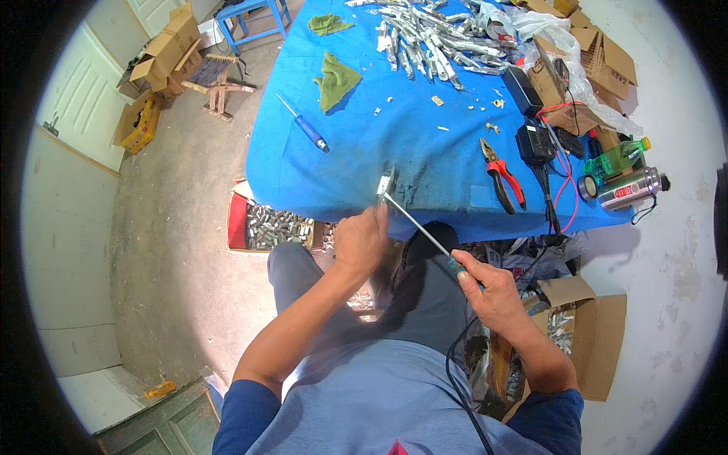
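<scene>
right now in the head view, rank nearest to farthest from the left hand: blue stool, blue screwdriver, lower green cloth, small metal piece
From the left hand:
1. small metal piece: touching, just ahead
2. blue screwdriver: ahead, slightly left
3. lower green cloth: beyond the screwdriver
4. blue stool: farthest, upper left
</scene>
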Motion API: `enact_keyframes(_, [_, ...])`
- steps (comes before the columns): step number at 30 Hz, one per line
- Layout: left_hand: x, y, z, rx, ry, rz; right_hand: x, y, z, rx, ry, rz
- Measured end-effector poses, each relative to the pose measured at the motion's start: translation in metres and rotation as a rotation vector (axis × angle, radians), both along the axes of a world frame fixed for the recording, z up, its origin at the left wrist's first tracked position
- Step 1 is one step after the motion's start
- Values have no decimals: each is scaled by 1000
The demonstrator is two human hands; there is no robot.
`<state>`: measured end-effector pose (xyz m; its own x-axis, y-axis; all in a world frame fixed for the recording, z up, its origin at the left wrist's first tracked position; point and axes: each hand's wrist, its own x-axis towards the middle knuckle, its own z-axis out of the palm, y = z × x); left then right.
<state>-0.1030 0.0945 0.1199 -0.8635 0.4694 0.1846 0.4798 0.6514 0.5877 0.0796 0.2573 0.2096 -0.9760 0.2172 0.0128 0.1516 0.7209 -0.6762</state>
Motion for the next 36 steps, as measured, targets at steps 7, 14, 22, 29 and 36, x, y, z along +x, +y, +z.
enact_keyframes(7, [3,1,-2,12,-76,5,4,-14,2,403,6,84])
enact_keyframes(14, [-1,7,3,-39,-91,51,6,-16,-10,699,49,184])
enact_keyframes(22, [-7,7,8,-17,-248,72,-4,0,-2,-300,-82,-80])
enact_keyframes(29, [-3,6,12,-87,-156,83,-5,8,3,-379,-119,-96])
enact_keyframes(36, [-2,8,11,-117,-76,50,-16,24,16,-351,-193,-79])
